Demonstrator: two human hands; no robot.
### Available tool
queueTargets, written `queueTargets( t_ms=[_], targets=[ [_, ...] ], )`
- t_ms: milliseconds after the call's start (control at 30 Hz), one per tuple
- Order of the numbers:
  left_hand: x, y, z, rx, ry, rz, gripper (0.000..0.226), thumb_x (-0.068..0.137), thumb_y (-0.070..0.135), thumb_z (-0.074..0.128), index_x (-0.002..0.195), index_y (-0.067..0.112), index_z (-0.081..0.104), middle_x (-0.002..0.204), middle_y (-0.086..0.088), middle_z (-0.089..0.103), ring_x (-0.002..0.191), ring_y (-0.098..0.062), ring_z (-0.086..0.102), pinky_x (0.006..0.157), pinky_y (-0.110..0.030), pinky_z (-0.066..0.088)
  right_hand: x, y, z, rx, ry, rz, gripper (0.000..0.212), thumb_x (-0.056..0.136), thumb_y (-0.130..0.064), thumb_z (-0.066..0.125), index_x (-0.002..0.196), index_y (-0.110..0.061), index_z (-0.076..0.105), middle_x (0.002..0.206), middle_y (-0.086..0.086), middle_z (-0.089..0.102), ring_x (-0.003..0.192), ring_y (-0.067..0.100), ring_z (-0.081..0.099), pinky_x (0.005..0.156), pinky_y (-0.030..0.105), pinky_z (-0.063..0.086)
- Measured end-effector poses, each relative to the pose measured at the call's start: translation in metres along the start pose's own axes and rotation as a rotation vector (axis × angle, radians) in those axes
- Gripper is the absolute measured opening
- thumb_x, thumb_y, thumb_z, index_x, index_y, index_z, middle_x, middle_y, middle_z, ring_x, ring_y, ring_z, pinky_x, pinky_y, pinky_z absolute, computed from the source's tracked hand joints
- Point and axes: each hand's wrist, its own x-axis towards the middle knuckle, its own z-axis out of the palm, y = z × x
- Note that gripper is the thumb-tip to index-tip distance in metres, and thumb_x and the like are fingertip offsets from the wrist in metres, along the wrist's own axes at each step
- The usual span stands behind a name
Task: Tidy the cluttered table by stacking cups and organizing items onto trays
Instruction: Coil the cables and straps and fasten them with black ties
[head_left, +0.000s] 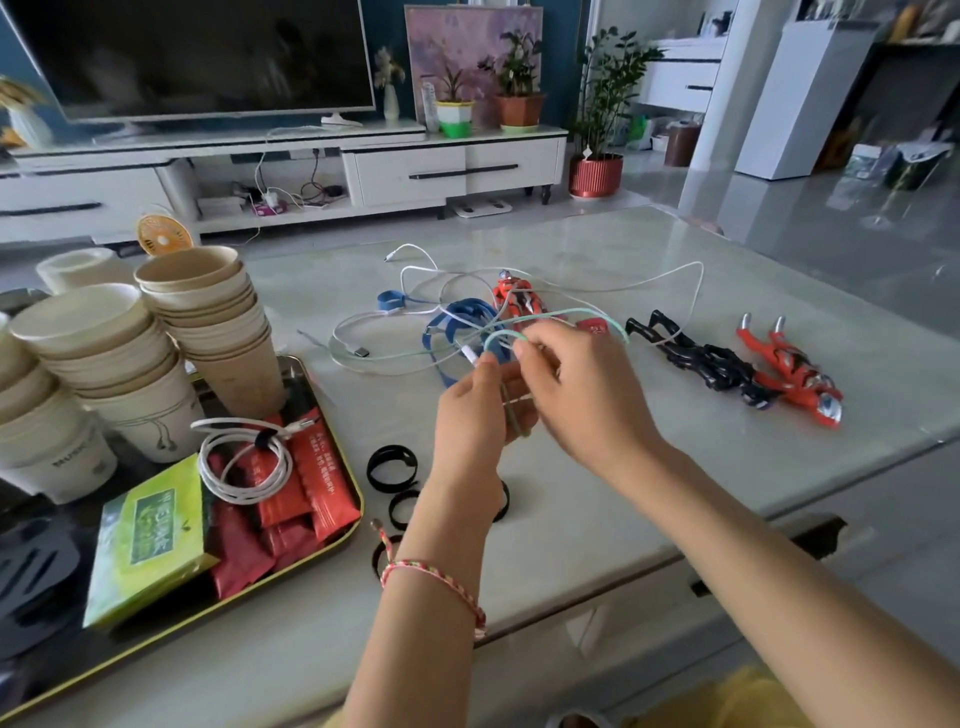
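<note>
Facing a pale stone-patterned worktop (623, 249), the head view shows both hands raised just above its middle. The left hand (475, 410), with a braided bracelet (431, 577) on its wrist, has its grip closed on a pale green cable (597, 313): the fingers curl round a few gathered turns. The right hand (582, 395) pinches a raised loop of the same cable between thumb and fingertips; its grip is likewise closed on the cable. The free length of the cable arcs away to the right and back into a tangle of white cables (415, 280) and a blue lanyard (457, 322) lying on the worktop behind the hands.

A red toy figure (514, 301) lies partly under that tangle. Well to the right, a black toy figure (701, 358) and a red-and-silver toy figure (795, 374) lie side by side, touching at the head ends.

At left, a dark gold-rimmed tray (297, 376) carries the stacked paper cups (208, 322), grouped in several tilted stacks at its far end. Nearer the camera on the tray lie a green box (150, 535), a heap of red sachets (306, 483), and a coiled white cable (244, 462) resting on the sachets. Several black bands (392, 467) lie on the worktop between the tray and the left forearm. A television stands on a low white cabinet beyond the worktop.
</note>
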Motion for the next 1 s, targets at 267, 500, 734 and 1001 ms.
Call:
queueTargets(
  t_ms=[267, 500, 734, 1001],
  targets=[
    [-0.003, 0.012, -0.004, -0.557, -0.133, -0.101, 0.036, 0.099, 0.018, 0.031, 0.085, 0.009, 0.063, 0.077, -0.003, 0.071, 0.079, -0.012, 0.065, 0.084, -0.021, 0.046, -0.023, -0.009, 0.003, -0.083, -0.12, -0.248, 0.04, 0.091, -0.012, 0.044, 0.131, -0.011, 0.052, 0.121, 0.012, 0.056, 0.093, 0.034, 0.064, 0.066, 0.046, 0.054],
    [-0.004, 0.016, -0.01, -0.814, -0.206, -0.088, 0.042, 0.1, 0.029, 0.024, 0.065, 0.013, 0.041, 0.056, -0.003, 0.057, 0.065, -0.02, 0.056, 0.076, -0.03, 0.043, -0.026, -0.001, 0.0, 0.186, -0.05, -0.163, 0.017, 0.086, -0.002, 0.061, 0.1, -0.002, 0.07, 0.091, 0.007, 0.059, 0.071, 0.009, 0.058, 0.069, 0.014, 0.044],
    [-0.003, 0.018, -0.012, -0.827, -0.241, -0.069, 0.05, 0.098, 0.028, 0.032, 0.05, 0.018, 0.039, 0.035, 0.007, 0.024, 0.031, -0.007, 0.025, 0.043, -0.018, 0.036, -0.015, -0.007, -0.008, 0.817, -0.125, 0.549, 0.005, 0.089, -0.01, 0.051, 0.086, -0.013, 0.049, 0.074, 0.004, 0.052, 0.038, 0.015, 0.048, 0.033, 0.019, 0.027],
    [-0.007, 0.018, -0.007, -0.609, -0.307, -0.045, 0.042, 0.099, 0.033, 0.03, 0.06, 0.018, 0.037, 0.034, 0.009, 0.024, 0.026, -0.004, 0.021, 0.03, -0.014, 0.015, -0.014, -0.002, -0.008, 0.706, -0.216, 0.435, 0.046, 0.083, -0.055, 0.048, 0.097, -0.012, 0.058, 0.082, 0.002, 0.055, 0.046, 0.012, 0.052, 0.035, 0.022, 0.036]
  ],
)
